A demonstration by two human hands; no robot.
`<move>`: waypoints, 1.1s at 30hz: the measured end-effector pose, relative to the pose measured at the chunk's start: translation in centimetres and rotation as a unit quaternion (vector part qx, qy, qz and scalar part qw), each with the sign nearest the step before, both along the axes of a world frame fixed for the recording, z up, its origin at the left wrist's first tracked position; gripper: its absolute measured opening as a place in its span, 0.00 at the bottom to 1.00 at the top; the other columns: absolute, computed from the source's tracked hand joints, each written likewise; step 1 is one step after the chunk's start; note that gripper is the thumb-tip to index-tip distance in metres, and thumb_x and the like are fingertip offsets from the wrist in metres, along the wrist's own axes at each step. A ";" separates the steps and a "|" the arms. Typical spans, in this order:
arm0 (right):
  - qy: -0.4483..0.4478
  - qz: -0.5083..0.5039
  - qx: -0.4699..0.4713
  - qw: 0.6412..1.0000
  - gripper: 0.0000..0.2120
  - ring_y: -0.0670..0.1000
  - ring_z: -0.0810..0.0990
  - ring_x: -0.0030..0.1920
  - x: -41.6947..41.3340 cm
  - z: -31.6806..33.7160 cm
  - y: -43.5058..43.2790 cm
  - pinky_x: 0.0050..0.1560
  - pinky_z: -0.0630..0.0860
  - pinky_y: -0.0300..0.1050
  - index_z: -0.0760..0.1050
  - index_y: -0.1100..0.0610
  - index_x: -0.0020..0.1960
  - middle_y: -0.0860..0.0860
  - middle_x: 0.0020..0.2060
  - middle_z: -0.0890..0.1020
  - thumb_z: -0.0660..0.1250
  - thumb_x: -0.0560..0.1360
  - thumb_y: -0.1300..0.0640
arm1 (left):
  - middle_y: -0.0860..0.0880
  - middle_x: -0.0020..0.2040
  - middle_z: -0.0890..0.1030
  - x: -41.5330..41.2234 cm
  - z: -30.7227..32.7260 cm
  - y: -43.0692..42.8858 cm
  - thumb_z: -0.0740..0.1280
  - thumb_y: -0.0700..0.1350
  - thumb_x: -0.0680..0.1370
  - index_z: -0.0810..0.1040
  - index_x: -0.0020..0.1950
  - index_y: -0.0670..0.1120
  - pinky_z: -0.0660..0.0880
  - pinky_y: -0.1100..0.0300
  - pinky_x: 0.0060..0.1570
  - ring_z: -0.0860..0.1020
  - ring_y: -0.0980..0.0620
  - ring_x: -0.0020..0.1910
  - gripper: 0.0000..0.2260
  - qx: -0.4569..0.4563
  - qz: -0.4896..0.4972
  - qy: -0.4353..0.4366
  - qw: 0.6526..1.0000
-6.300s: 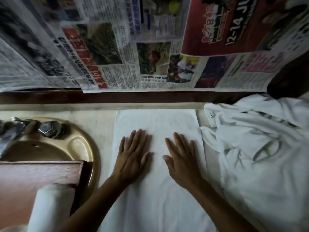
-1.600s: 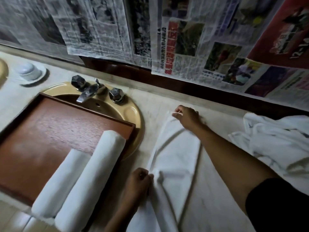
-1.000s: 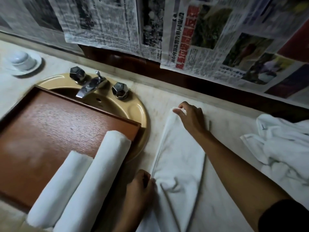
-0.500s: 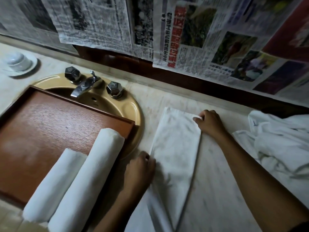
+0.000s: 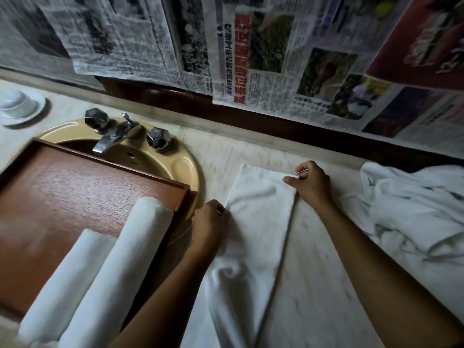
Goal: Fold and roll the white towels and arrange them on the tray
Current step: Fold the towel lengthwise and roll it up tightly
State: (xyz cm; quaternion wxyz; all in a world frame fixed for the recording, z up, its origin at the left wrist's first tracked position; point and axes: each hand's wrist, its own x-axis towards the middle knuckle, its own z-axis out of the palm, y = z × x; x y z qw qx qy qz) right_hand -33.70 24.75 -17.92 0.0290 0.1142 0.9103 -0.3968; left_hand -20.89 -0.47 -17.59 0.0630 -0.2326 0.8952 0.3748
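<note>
The folded towel (image 5: 261,217) is lying on the counter (image 5: 313,285), its long axis running 12 to 6 o'clock, with the right hand (image 5: 312,185) pinching its 1 o'clock corner and the left hand (image 5: 209,222) pinching its 9 o'clock edge.

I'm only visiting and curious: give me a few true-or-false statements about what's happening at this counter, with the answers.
1. Two rolled towels lie on the wooden tray. True.
2. The left hand rests on the tap. False: it pinches the left edge of the folded towel.
3. The right hand pinches the folded towel's far right corner. True.
4. The loose towel pile sits on the tray. False: it lies on the counter, to the right of the right hand.
</note>
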 end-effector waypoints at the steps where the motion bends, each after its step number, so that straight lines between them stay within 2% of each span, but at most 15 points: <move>1: 0.045 0.016 0.027 0.998 0.19 0.53 0.80 0.46 0.6 -0.2 -0.3 0.48 0.74 0.45 0.77 0.54 0.53 0.51 0.44 0.82 0.82 0.68 0.51 | 0.50 0.40 0.82 0.0 -0.1 0.0 0.73 0.46 0.77 0.79 0.43 0.51 0.67 0.60 0.39 0.78 0.50 0.39 0.04 0.002 -0.002 0.001 1.000; 3: 0.165 0.097 0.085 0.978 0.18 0.56 0.79 0.55 1.9 -0.4 -2.0 0.55 0.74 0.48 0.77 0.54 0.59 0.53 0.53 0.81 0.78 0.73 0.50 | 0.50 0.39 0.82 0.0 -0.1 0.1 0.73 0.46 0.77 0.79 0.43 0.50 0.67 0.59 0.39 0.78 0.50 0.38 0.05 0.003 -0.008 0.007 1.000; 5: 0.221 0.233 0.156 0.934 0.21 0.59 0.74 0.67 3.2 -1.1 -4.7 0.68 0.71 0.52 0.76 0.52 0.69 0.54 0.67 0.77 0.70 0.78 0.47 | 0.50 0.39 0.82 0.0 -0.2 -0.1 0.73 0.46 0.78 0.80 0.44 0.50 0.68 0.59 0.38 0.80 0.50 0.38 0.04 0.005 -0.014 0.012 1.000; 8: 0.135 0.364 0.260 0.884 0.27 0.57 0.55 0.81 4.8 -3.0 -7.2 0.79 0.53 0.62 0.62 0.44 0.80 0.50 0.82 0.60 0.52 0.83 0.38 | 0.52 0.40 0.81 1.0 0.4 -0.1 0.71 0.46 0.79 0.77 0.48 0.51 0.74 0.57 0.35 0.80 0.53 0.37 0.03 0.017 -0.032 0.025 0.999; 9: 0.106 0.366 0.283 0.880 0.28 0.56 0.50 0.83 4.8 -3.7 -7.1 0.80 0.48 0.63 0.57 0.42 0.82 0.48 0.83 0.56 0.48 0.83 0.36 | 0.52 0.42 0.81 1.8 0.7 0.0 0.70 0.46 0.79 0.76 0.49 0.51 0.76 0.56 0.36 0.80 0.53 0.37 0.03 0.021 -0.043 0.020 0.999; 11: 0.098 0.347 0.299 0.884 0.29 0.54 0.48 0.83 4.4 -4.3 -6.6 0.80 0.46 0.64 0.53 0.40 0.82 0.45 0.83 0.53 0.44 0.83 0.35 | 0.52 0.42 0.80 4.5 1.0 -0.2 0.70 0.46 0.79 0.74 0.49 0.52 0.74 0.56 0.38 0.79 0.52 0.40 0.05 0.007 -0.060 -0.013 0.998; 13: 0.103 0.339 0.310 0.882 0.29 0.54 0.49 0.83 3.7 -4.4 -6.5 0.79 0.48 0.65 0.53 0.40 0.82 0.45 0.83 0.54 0.43 0.82 0.35 | 0.54 0.41 0.80 7.7 1.1 -0.8 0.70 0.47 0.78 0.75 0.47 0.52 0.72 0.57 0.40 0.79 0.52 0.42 0.05 0.006 -0.045 -0.061 0.997; 15: 0.101 0.341 0.311 0.881 0.29 0.54 0.50 0.83 3.1 -4.4 -6.6 0.79 0.48 0.65 0.54 0.40 0.82 0.45 0.83 0.54 0.43 0.82 0.35 | 0.55 0.39 0.81 10.3 1.3 -1.1 0.71 0.49 0.78 0.76 0.44 0.52 0.72 0.60 0.38 0.80 0.54 0.40 0.05 0.014 -0.020 -0.089 0.996; 18: 0.104 0.343 0.315 0.879 0.29 0.53 0.49 0.83 3.0 -4.6 -6.7 0.79 0.49 0.65 0.53 0.39 0.82 0.44 0.83 0.54 0.43 0.83 0.35 | 0.51 0.35 0.83 11.4 2.1 -1.6 0.71 0.45 0.79 0.80 0.41 0.48 0.79 0.57 0.36 0.81 0.54 0.33 0.07 0.174 0.036 -0.094 0.980; 20: 0.107 0.341 0.313 0.880 0.29 0.53 0.49 0.83 2.8 -4.7 -6.7 0.79 0.50 0.65 0.53 0.39 0.82 0.44 0.83 0.54 0.43 0.83 0.34 | 0.49 0.33 0.82 11.3 2.6 -2.1 0.71 0.44 0.80 0.80 0.41 0.47 0.78 0.56 0.34 0.79 0.53 0.31 0.08 0.232 0.081 -0.070 0.967; 24: 0.109 0.339 0.309 0.882 0.29 0.52 0.49 0.83 2.8 -5.0 -6.7 0.80 0.49 0.64 0.54 0.39 0.82 0.44 0.83 0.55 0.44 0.83 0.34 | 0.53 0.35 0.83 11.6 1.8 -2.7 0.73 0.50 0.77 0.81 0.41 0.50 0.72 0.66 0.31 0.79 0.60 0.33 0.07 0.105 0.097 -0.053 0.988; 27: 0.108 0.337 0.316 0.880 0.29 0.54 0.49 0.83 2.5 -4.9 -6.9 0.79 0.49 0.65 0.55 0.40 0.82 0.45 0.83 0.55 0.44 0.82 0.34 | 0.52 0.35 0.82 11.5 0.8 -2.5 0.74 0.51 0.77 0.80 0.40 0.48 0.72 0.65 0.34 0.79 0.60 0.35 0.09 0.092 0.101 -0.049 0.989; 29: 0.132 0.318 0.311 0.886 0.28 0.57 0.52 0.82 2.8 -4.4 -7.4 0.78 0.51 0.67 0.59 0.42 0.81 0.49 0.83 0.57 0.48 0.83 0.35 | 0.53 0.35 0.81 11.3 0.7 -2.4 0.74 0.51 0.77 0.79 0.41 0.49 0.71 0.67 0.33 0.78 0.60 0.36 0.09 0.091 0.091 -0.046 0.991; 31: 0.181 0.310 0.268 0.894 0.26 0.59 0.57 0.81 4.6 -3.7 -8.3 0.77 0.53 0.67 0.67 0.46 0.78 0.54 0.80 0.63 0.58 0.83 0.40 | 0.53 0.36 0.81 11.3 0.6 -2.5 0.73 0.50 0.77 0.79 0.41 0.49 0.70 0.67 0.33 0.78 0.59 0.36 0.08 0.090 0.086 -0.043 0.991; 33: 0.220 0.338 0.239 0.884 0.22 0.58 0.63 0.79 7.6 -3.9 -9.2 0.77 0.56 0.66 0.74 0.48 0.73 0.54 0.77 0.69 0.61 0.82 0.43 | 0.53 0.37 0.81 11.3 0.6 -2.6 0.73 0.50 0.78 0.79 0.42 0.49 0.72 0.64 0.35 0.78 0.58 0.37 0.08 0.096 0.082 -0.044 0.991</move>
